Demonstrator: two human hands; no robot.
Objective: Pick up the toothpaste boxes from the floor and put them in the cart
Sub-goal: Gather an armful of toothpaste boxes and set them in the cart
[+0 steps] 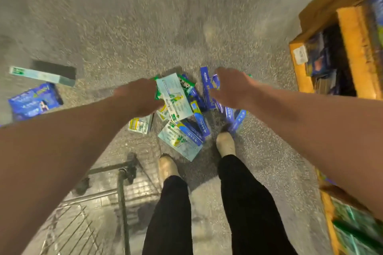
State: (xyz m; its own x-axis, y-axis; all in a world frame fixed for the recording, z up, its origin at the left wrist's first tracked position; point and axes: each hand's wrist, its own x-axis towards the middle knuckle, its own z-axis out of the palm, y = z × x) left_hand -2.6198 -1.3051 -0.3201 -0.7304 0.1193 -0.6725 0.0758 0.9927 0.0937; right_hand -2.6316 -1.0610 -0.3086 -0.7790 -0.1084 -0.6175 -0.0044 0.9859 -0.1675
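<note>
Seen from the head camera, the scene was smeared by motion. A jumbled heap of blue and pale green cardboard toothpaste boxes (186, 128) lay on the speckled grey concrete floor (186, 27), just ahead of the person's two pale shoes (226, 144). Both bare arms stretched down toward the heap. The left hand (138, 97) sat at the left edge of a broad pale green-and-white box (173, 97) on top of the heap. That box covered its fingertips, so it could not be told whether the hand gripped the box or only touched it. The right hand (230, 89) hung over a cluster of narrow dark blue boxes (205, 87) on the heap's right side, palm down. A blue box edge crossed its fingertips, and whether the fingers closed on anything could not be told through the blur. Well apart to the left lay a long pale teal box (41, 75) and, near it, a blue pack (35, 99). The grey wire metal cart (122, 188) stood at the lower left, just beside the person's left leg in black trousers (172, 213). Yellow-framed shelving (352, 47) holding dark blue packages ran along the right edge.
</note>
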